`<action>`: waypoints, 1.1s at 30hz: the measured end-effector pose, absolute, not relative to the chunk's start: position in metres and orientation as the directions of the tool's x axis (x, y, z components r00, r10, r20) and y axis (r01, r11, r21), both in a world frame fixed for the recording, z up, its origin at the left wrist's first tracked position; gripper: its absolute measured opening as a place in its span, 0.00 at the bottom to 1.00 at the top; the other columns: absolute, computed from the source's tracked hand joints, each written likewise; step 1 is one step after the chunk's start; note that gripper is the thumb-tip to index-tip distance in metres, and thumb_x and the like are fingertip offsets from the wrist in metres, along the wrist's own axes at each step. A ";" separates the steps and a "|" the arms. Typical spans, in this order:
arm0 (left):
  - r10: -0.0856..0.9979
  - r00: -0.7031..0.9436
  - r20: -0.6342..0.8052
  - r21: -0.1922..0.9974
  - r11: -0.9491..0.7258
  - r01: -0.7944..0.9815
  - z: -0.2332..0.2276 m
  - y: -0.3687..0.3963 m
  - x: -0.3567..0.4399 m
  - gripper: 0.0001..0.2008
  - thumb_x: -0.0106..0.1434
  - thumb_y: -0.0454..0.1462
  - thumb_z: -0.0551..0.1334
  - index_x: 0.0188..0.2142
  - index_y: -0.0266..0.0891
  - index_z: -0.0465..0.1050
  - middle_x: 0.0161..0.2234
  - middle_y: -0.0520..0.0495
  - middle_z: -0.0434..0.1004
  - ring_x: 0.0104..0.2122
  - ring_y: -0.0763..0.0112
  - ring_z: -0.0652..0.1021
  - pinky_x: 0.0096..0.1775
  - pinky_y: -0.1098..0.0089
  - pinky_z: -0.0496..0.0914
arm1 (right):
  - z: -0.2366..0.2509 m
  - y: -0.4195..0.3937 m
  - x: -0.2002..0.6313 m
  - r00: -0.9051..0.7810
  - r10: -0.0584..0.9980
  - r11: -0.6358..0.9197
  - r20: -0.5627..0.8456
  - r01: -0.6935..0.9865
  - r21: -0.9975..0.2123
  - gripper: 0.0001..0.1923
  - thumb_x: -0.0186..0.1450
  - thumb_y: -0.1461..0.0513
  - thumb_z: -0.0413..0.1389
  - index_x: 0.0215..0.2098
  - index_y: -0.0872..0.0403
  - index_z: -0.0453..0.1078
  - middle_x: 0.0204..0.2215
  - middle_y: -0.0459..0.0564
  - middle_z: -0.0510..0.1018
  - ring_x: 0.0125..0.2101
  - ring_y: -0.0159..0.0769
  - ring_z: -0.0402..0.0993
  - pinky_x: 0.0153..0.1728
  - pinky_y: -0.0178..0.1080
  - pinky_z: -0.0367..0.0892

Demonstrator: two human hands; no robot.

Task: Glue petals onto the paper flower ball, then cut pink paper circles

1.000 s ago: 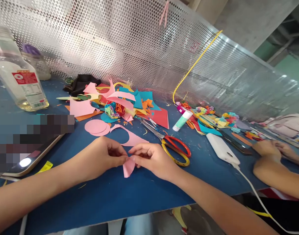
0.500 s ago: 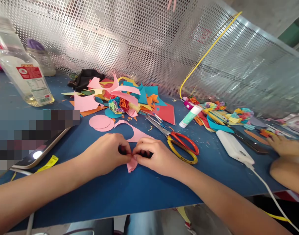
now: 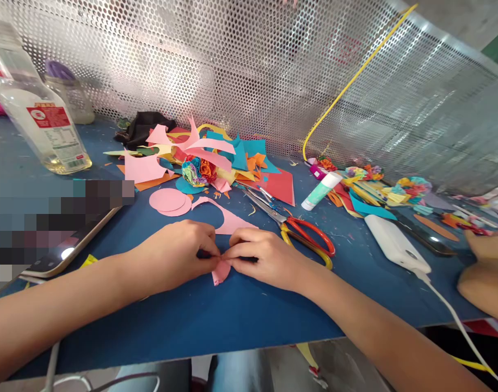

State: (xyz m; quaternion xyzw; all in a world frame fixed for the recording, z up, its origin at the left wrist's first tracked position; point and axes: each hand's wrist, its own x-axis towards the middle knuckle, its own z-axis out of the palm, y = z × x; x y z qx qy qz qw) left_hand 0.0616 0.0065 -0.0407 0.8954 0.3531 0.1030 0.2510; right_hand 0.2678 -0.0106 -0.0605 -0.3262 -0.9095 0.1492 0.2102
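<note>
Between my fingertips is a small folded piece of pink paper [image 3: 221, 272], just above the blue table. My left hand [image 3: 179, 253] pinches its upper left side with thumb and forefinger. From the other side, my right hand [image 3: 269, 258] pinches the same piece, and its upper part is hidden by the fingers. Beyond my hands lie a pink paper offcut [image 3: 232, 219] with a curved cutout and overlapping pink paper circles [image 3: 167, 201]. Scissors [image 3: 309, 234] with red and yellow handles rest beside my right hand.
Coloured paper scraps [image 3: 142, 166] and a paper flower ball [image 3: 200, 171] lie at the back. A glue stick [image 3: 322, 190] and white power bank [image 3: 395, 245] are to the right, near another person's hand [image 3: 491, 245]. A bottle [image 3: 40, 120] and phone [image 3: 77, 247] stand left.
Both hands keep their pinch on the pink paper. My right fingers have straightened a little and shifted along its top. The view has moved slightly.
</note>
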 end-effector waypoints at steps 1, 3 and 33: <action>0.681 0.732 -0.005 0.520 -0.623 0.584 -0.040 0.007 0.060 0.12 0.60 0.40 0.57 0.27 0.44 0.79 0.27 0.52 0.72 0.26 0.74 0.70 0.27 0.74 0.59 | -0.060 -0.011 0.268 -0.697 0.657 0.744 0.287 0.537 -0.398 0.08 0.64 0.64 0.54 0.36 0.52 0.76 0.33 0.49 0.73 0.34 0.32 0.71 0.36 0.34 0.67; 0.685 0.727 -0.048 0.505 -0.611 0.610 -0.038 0.008 0.058 0.12 0.60 0.41 0.57 0.27 0.46 0.79 0.28 0.52 0.73 0.26 0.73 0.71 0.27 0.74 0.59 | -0.058 -0.013 0.269 -0.689 0.667 0.736 0.283 0.550 -0.395 0.09 0.63 0.64 0.54 0.36 0.52 0.77 0.32 0.49 0.73 0.33 0.32 0.71 0.34 0.33 0.67; 0.845 0.534 0.036 0.798 -0.345 0.493 -0.038 0.005 0.063 0.13 0.58 0.46 0.59 0.32 0.42 0.78 0.29 0.53 0.78 0.29 0.70 0.74 0.32 0.72 0.65 | -0.054 -0.019 0.266 -0.435 0.727 0.686 0.532 0.508 -0.521 0.04 0.61 0.67 0.55 0.33 0.54 0.71 0.32 0.47 0.74 0.33 0.29 0.71 0.36 0.32 0.67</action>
